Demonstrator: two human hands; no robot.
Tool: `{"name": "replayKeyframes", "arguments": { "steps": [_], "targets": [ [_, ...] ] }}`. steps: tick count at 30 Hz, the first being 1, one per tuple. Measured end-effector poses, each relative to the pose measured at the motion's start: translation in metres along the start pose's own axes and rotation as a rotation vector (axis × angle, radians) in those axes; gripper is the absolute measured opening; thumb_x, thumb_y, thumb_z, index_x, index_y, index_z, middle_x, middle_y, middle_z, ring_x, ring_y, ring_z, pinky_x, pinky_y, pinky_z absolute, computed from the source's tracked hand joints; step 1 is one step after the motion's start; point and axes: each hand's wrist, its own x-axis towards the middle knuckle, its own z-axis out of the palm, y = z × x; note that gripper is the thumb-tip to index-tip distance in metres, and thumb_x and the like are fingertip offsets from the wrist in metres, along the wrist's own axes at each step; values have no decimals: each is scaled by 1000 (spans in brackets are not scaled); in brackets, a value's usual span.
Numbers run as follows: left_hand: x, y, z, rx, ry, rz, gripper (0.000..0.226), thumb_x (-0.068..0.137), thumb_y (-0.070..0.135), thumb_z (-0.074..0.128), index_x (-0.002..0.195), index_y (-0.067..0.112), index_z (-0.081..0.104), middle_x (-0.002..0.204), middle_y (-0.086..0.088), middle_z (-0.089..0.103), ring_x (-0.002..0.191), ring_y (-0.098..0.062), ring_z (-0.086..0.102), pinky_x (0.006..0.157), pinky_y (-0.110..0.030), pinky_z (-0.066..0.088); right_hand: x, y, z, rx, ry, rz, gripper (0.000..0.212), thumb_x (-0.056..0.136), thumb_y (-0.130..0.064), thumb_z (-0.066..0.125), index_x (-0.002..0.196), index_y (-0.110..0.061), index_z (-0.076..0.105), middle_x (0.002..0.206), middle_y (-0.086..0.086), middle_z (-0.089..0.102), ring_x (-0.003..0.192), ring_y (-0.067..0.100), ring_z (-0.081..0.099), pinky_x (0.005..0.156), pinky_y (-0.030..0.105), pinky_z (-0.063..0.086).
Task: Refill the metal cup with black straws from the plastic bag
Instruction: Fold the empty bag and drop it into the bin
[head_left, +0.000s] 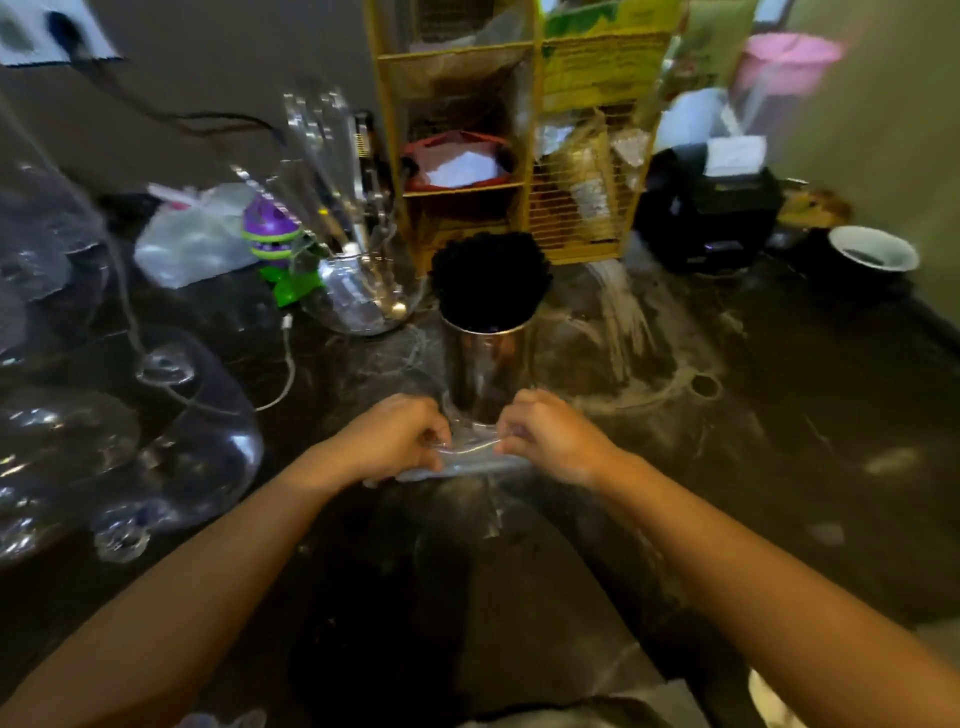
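Observation:
A shiny metal cup (485, 366) stands upright on the dark counter, packed with black straws (491, 278) that fan out above its rim. Just in front of the cup, my left hand (397, 439) and my right hand (548, 434) each pinch one end of a clear, flattened plastic bag (467, 462) stretched between them. The bag looks limp and see-through; no straws show inside it. Both hands are close to the base of the cup.
A yellow wire rack (519, 130) stands behind the cup. A glass bowl of utensils (363, 296) and a purple-green toy (272, 234) sit to its left, clear plastic lids (130, 415) at far left, a black printer (711, 208) and a white bowl (872, 249) at right.

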Motion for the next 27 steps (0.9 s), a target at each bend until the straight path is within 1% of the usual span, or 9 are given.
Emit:
{"name": "replayKeyframes", "arguments": {
  "steps": [2,5,8,14,16,18,21,24,27],
  "targets": [
    [14,22,5,-2,17,80,19,76,21,67,93,13,67,88,1,56,81,-10,50,72,-22,35,-25,13,-9,-2,41,65,7,85,-24,57,82,-19,61,94,7,54,94,22,53,84,39,46],
    [35,63,16,-51,18,203,17,75,19,68,90,10,67,89,-9,67,85,-21,61,68,-23,35,-71,32,-23,-18,160,222,16,84,-22,59,92,-9,61,102,13,63,94,26,58,76,34,44],
    [56,108,30,-100,-8,323,23,74,19,69,95,9,67,96,-12,70,91,-23,62,71,-26,40,-123,47,-34,16,247,365,16,83,-23,61,92,-11,60,93,8,66,84,22,60,69,32,44],
    [82,202,57,-174,-67,466,22,71,18,71,92,11,69,91,-12,72,85,-23,64,77,-32,48,-218,70,-55,46,412,623,20,80,-20,65,92,-5,60,62,-17,43,57,4,42,53,16,31],
    [87,235,66,-151,-79,505,21,71,18,70,91,12,68,90,-12,71,85,-23,63,78,-35,49,-247,79,-58,55,457,669,21,79,-19,66,94,-6,60,63,-18,41,58,1,42,54,12,31],
    [91,269,78,-133,-91,542,20,72,19,69,91,12,67,89,-10,69,84,-23,61,78,-36,49,-279,90,-60,65,503,700,23,79,-19,66,98,-6,60,67,-14,46,61,2,43,57,18,33],
    [96,322,105,-127,-129,564,16,74,18,68,89,11,65,87,-8,67,83,-22,58,77,-38,49,-331,110,-62,74,575,740,30,79,-18,66,105,-5,59,85,-5,54,77,7,49,64,18,35],
    [102,377,145,-164,-206,563,10,74,17,67,81,11,65,76,-4,62,74,-18,55,70,-31,45,-390,135,-59,100,623,790,31,82,-19,62,110,-8,57,93,-1,60,83,8,49,69,20,37],
    [111,425,192,-191,-319,545,6,73,13,68,76,9,65,71,0,58,71,-14,54,67,-26,41,-441,164,-47,141,601,874,31,83,-19,61,112,-8,56,97,5,63,82,12,50,71,21,35]
  ]
}}
